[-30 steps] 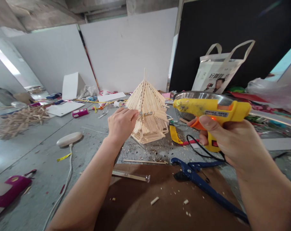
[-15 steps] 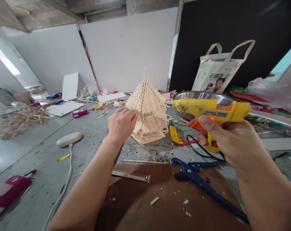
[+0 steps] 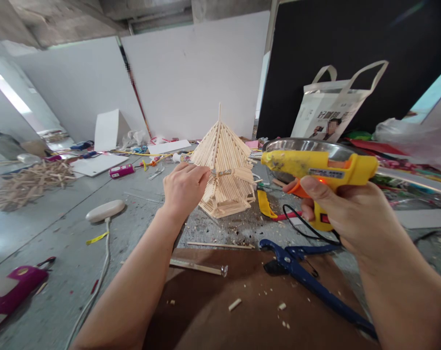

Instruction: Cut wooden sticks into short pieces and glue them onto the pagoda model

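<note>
A pagoda-like model (image 3: 228,148) built of thin wooden sticks stands upright on the floor ahead, with one stick rising from its peaked roof. My left hand (image 3: 186,187) is closed at the model's left side, level with the gap between its two roof tiers. Its fingertips are turned away from me, so what they pinch is hidden. My right hand (image 3: 351,204) grips a yellow hot glue gun (image 3: 296,165) by its handle, a small red light glowing on it. The gun's nozzle points left, to the right of the model. A clear glue stick (image 3: 417,180) juts from its back.
Blue-handled cutters (image 3: 308,277) lie on a brown sheet (image 3: 257,311) among wood scraps and loose sticks. Behind the glue gun is a metal bowl (image 3: 311,145). A white corded device (image 3: 106,210), a stick pile (image 3: 34,182) and a magenta tool (image 3: 16,294) lie left.
The glue gun and my right hand have shifted very slightly left. My left hand and the model look the same.
</note>
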`<state>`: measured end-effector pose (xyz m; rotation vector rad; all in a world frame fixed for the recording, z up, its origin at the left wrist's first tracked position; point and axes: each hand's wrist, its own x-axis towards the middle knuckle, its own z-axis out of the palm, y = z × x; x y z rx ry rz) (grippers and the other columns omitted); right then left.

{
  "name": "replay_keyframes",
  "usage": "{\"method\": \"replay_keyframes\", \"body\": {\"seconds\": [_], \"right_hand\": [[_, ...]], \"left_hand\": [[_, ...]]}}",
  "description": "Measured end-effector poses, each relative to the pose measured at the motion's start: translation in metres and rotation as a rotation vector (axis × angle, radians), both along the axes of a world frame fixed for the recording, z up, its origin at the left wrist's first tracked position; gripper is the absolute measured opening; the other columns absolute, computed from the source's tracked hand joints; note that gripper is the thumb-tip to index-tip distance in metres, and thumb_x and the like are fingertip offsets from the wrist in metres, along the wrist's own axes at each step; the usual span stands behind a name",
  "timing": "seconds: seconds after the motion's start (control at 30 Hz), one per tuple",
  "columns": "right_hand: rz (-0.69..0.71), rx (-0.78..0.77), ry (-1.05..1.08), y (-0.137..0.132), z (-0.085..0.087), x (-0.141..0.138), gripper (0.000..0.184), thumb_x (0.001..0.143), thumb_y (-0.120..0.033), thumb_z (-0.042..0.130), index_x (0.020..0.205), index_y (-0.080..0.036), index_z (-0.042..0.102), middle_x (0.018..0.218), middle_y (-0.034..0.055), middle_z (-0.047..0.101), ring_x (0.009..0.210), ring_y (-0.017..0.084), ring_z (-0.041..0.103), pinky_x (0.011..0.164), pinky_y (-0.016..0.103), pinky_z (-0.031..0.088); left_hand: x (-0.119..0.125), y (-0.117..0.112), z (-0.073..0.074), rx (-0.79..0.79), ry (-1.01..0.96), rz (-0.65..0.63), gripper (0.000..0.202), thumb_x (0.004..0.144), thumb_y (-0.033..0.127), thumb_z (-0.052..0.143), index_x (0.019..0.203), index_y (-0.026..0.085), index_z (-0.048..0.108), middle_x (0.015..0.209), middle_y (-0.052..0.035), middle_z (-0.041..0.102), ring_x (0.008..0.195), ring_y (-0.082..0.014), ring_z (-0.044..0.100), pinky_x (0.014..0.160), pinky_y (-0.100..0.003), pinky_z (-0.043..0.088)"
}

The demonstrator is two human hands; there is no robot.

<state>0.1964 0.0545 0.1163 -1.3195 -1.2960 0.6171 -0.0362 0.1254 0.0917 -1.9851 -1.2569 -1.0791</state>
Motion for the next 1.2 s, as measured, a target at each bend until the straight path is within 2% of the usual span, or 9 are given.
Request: {"method": "replay_keyframes", "body": {"seconds": [0.37, 0.63, 0.93, 1.2], "right_hand": [[-0.005, 0.0, -0.005, -0.0007, -0.0001, 0.0003, 0.032, 0.06, -0.052, 0.059, 0.064, -0.019, 0.06, 0.036, -0.0045, 0.041, 0.036, 0.009, 0.04, 0.034, 0.024, 0.029], [0.007, -0.007, -0.003, 0.0014, -0.001, -0.0003, 0.034, 0.059, -0.053, 0.059, 0.064, -0.02, 0.06, 0.036, -0.0044, 0.041, 0.036, 0.009, 0.04, 0.034, 0.024, 0.03], [0.014, 0.005, -0.005, 0.0004, -0.0009, 0.0003, 0.033, 0.059, -0.052, 0.059, 0.064, -0.02, 0.06, 0.035, -0.0042, 0.041, 0.037, 0.01, 0.041, 0.035, 0.025, 0.031], [0.018, 0.01, 0.001, 0.0014, -0.0011, -0.0003, 0.031, 0.059, -0.052, 0.059, 0.062, -0.02, 0.06, 0.036, -0.0042, 0.041, 0.036, 0.01, 0.041, 0.034, 0.025, 0.031]], "left_hand": [[0.0004, 0.0, -0.0002, 0.002, -0.016, 0.002, 0.023, 0.077, 0.024, 0.043, 0.067, 0.022, 0.064, 0.064, 0.0008, 0.065, 0.066, -0.0125, 0.055, 0.061, -0.024, 0.04], [-0.0021, 0.0013, 0.0014, -0.059, -0.048, -0.047, 0.019, 0.072, 0.025, 0.049, 0.086, 0.023, 0.062, 0.069, 0.001, 0.065, 0.072, -0.0132, 0.056, 0.067, -0.025, 0.041], [-0.0062, 0.0063, -0.001, -0.025, -0.028, -0.093, 0.016, 0.075, 0.027, 0.049, 0.078, 0.023, 0.064, 0.071, 0.0001, 0.066, 0.069, -0.0122, 0.054, 0.063, -0.024, 0.04], [-0.0034, 0.0048, -0.0019, 0.021, 0.028, -0.043, 0.019, 0.078, 0.026, 0.046, 0.079, 0.023, 0.065, 0.063, -0.0003, 0.064, 0.067, -0.0124, 0.052, 0.061, -0.024, 0.039]]}}
